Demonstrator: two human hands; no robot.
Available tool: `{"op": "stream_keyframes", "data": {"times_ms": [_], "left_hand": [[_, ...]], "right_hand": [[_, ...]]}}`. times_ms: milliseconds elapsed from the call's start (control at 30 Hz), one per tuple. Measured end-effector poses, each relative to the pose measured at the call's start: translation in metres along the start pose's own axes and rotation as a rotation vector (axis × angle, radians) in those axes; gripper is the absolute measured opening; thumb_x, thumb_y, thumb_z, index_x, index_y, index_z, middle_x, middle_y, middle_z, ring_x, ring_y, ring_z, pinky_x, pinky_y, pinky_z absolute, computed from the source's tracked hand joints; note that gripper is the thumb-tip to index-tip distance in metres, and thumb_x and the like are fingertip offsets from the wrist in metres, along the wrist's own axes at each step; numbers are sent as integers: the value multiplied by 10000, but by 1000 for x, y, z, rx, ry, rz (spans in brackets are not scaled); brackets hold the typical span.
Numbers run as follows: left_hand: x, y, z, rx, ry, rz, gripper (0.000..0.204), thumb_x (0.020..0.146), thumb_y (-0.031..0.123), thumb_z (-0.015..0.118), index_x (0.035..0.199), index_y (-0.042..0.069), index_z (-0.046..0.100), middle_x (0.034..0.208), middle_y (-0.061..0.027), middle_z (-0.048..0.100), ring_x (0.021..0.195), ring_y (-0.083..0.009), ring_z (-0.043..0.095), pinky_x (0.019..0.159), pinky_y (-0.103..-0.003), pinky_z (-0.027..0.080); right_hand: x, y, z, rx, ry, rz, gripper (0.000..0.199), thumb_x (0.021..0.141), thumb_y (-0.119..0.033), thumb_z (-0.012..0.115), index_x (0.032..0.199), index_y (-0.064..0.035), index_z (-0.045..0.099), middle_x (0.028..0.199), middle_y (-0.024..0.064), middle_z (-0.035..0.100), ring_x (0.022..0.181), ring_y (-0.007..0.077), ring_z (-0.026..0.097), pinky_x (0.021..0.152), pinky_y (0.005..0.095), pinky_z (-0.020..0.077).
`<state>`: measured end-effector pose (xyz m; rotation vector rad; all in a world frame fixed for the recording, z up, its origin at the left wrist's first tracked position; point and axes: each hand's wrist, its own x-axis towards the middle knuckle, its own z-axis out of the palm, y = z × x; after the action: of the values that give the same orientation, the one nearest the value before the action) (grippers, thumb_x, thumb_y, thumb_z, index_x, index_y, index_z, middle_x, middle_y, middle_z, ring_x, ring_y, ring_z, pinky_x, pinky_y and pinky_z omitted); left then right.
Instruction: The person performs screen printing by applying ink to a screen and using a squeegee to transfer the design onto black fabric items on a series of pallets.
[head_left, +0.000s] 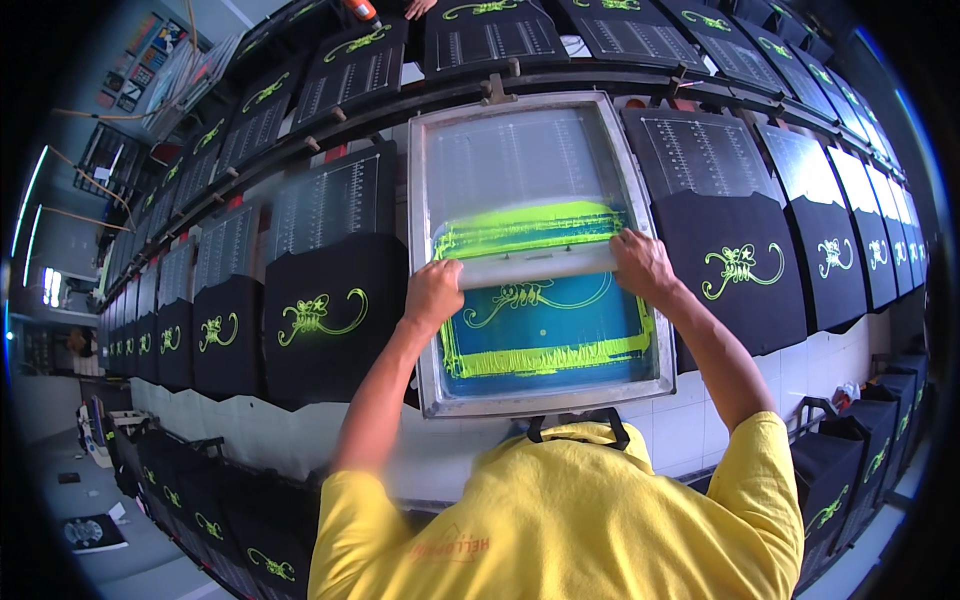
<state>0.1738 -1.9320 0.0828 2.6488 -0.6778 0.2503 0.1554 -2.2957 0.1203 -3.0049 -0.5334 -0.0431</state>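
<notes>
Yellow cotton shirt (pixel 560 520) lowest in view; left hand (pixel 432 293) and right hand (pixel 643 262) both clenched on long pale squeegee (pixel 537 265), mid-stroke across metal-framed printing screen (pixel 540 250); neon-green ink (pixel 525 228) banked behind—next likely needs steady, even pressure.

Both hands (pixel 432 292) (pixel 643 263) on squeegee (pixel 535 266) — inked screen (pixel 540 330).

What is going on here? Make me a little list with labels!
Place: long table lined with black garments
Left hand: grips the left end of the squeegee
Right hand: grips its right end
Squeegee: lies across the printing screen
Ink: neon yellow-green bands on the screen's blue mesh
Neighbour shirt: already shows a yellow-green curly design
</notes>
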Motion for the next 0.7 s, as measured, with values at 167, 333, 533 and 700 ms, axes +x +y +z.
{"op": "stream_keyframes", "data": {"times_ms": [167,333,533,700], "left_hand": [[29,-6,-17,-18,-118,-74,135,681,-5,564,790,9,643,818,-219,658,791,-393,646,704,-463,528],[12,12,-44,-42,-56,-52,161,683,-15,559,807,10,658,834,-213,661,781,-401,642,712,-465,532],[-85,54,-47,-5,-32,-51,262,727,-13,573,976,9,652,987,-175,676,915,-335,653,778,-432,548],[-156,79,-26,-41,-16,-69,276,742,-24,565,1011,-9,627,1042,-150,661,1017,-312,623,872,-385,525]], "right_hand": [[27,10,-14,20,-47,31,173,710,-75,687,878,-48,654,851,141,655,839,322,661,734,426,540],[5,0,-27,27,107,-37,162,712,-48,652,874,-55,660,833,140,656,824,322,665,687,429,545],[-95,-40,-22,81,154,-63,210,674,-52,672,875,-44,611,818,114,591,810,286,629,651,399,548],[-159,-70,0,84,101,-47,352,618,-73,724,939,-30,586,986,146,596,1002,322,596,821,421,516]]}}
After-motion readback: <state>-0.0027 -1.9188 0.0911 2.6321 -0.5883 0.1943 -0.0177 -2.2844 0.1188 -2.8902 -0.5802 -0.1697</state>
